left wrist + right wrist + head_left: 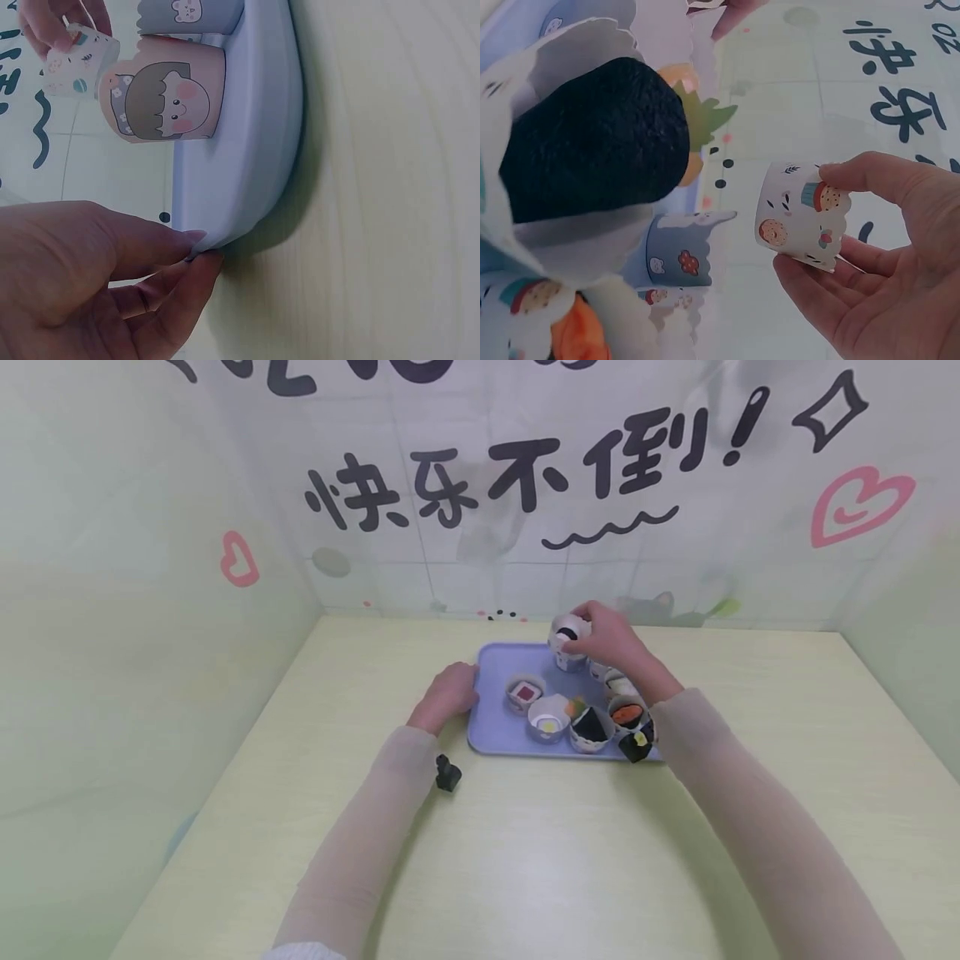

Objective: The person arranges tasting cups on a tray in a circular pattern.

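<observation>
My right hand [611, 639] holds a white paper baking cup [802, 214] printed with cupcakes and donuts, thumb on one side and fingers on the other. In the head view a black-and-white piece shows at this cup, which is raised above the back of a lavender tray [491, 727]. My left hand [453, 689] pinches the tray's left rim between thumb and fingers. Nearest to it stands a pink cup [176, 97] with a cartoon face, a roll with a red centre [525, 692] inside. A blue cup [679, 251] stands below the raised one.
Along the tray's front and right are more cups: one with a yellow-centred white piece [549, 725], one with a black triangular rice ball [590, 727], one with an orange topping [627, 716]. My right forearm covers the tray's right end. A printed curtain [480, 535] hangs behind the table.
</observation>
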A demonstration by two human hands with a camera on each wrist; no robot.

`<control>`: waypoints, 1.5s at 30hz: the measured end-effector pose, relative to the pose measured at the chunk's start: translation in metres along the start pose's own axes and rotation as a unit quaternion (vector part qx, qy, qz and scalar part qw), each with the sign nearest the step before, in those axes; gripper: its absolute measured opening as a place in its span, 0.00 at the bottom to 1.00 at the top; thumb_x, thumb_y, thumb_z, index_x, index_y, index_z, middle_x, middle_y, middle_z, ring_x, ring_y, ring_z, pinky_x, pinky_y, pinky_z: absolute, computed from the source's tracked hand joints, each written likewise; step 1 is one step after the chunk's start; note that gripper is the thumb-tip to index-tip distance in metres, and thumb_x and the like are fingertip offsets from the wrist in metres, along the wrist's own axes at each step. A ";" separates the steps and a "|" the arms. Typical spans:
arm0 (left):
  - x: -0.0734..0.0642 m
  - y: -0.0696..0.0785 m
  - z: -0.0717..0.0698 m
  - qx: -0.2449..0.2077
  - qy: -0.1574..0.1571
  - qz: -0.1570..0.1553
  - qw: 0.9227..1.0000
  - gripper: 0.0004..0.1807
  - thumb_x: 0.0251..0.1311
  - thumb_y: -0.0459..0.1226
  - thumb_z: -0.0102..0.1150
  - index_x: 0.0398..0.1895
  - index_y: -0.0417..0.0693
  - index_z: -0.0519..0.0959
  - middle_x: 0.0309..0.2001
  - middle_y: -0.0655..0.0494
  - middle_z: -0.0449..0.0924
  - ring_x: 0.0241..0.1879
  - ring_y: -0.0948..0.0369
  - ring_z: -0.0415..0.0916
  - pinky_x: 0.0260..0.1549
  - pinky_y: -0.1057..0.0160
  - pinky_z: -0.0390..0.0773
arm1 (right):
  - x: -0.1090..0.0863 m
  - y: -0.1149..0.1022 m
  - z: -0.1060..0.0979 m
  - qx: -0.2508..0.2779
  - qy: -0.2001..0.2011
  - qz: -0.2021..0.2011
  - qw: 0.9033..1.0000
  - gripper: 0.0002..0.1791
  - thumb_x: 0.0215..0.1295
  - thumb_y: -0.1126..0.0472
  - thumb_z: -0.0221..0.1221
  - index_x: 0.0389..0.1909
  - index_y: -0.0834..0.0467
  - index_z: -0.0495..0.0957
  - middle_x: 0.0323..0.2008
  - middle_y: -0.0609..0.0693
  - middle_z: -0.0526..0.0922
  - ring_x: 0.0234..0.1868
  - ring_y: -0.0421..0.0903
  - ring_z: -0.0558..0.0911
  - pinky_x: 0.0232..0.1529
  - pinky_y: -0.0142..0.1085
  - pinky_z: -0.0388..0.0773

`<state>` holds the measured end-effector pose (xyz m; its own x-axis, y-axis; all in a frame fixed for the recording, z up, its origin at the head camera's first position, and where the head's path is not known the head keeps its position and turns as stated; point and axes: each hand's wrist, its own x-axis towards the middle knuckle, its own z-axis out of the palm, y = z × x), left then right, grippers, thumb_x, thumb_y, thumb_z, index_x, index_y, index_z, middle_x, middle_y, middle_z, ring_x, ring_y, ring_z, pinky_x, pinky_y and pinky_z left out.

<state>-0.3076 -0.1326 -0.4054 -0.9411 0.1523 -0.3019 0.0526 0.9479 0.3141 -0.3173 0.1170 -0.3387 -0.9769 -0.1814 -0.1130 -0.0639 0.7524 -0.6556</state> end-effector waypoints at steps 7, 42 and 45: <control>-0.001 0.001 0.000 0.002 0.000 0.000 1.000 0.32 0.70 0.31 0.49 0.76 0.40 0.58 0.75 0.43 0.62 0.63 0.51 0.72 0.65 0.56 0.75 | 0.011 -0.009 0.010 -0.017 -0.039 -0.016 0.999 0.33 0.63 0.60 0.65 0.66 0.63 0.65 0.62 0.62 0.73 0.55 0.57 0.74 0.60 0.52 0.76; -0.005 0.003 0.002 -0.014 0.012 -0.001 1.000 0.32 0.69 0.29 0.49 0.76 0.41 0.59 0.74 0.44 0.63 0.57 0.51 0.75 0.56 0.57 0.79 | 0.027 -0.012 0.025 -0.179 -0.140 -0.038 0.973 0.37 0.60 0.57 0.67 0.71 0.57 0.66 0.71 0.57 0.70 0.74 0.61 0.64 0.72 0.74 0.36; -0.004 0.001 0.002 -0.013 0.017 0.000 1.000 0.32 0.68 0.29 0.50 0.76 0.41 0.59 0.74 0.44 0.64 0.55 0.51 0.76 0.55 0.58 0.80 | 0.027 -0.012 0.021 -0.159 -0.138 -0.059 0.976 0.36 0.63 0.58 0.65 0.70 0.61 0.66 0.70 0.60 0.71 0.72 0.60 0.66 0.75 0.65 0.50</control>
<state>-0.3037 -0.1322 -0.4056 -0.9519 0.1419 -0.2717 0.0440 0.9405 0.3369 -0.3388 0.0895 -0.3492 -0.8694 -0.4091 -0.2770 -0.2755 0.8668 -0.4156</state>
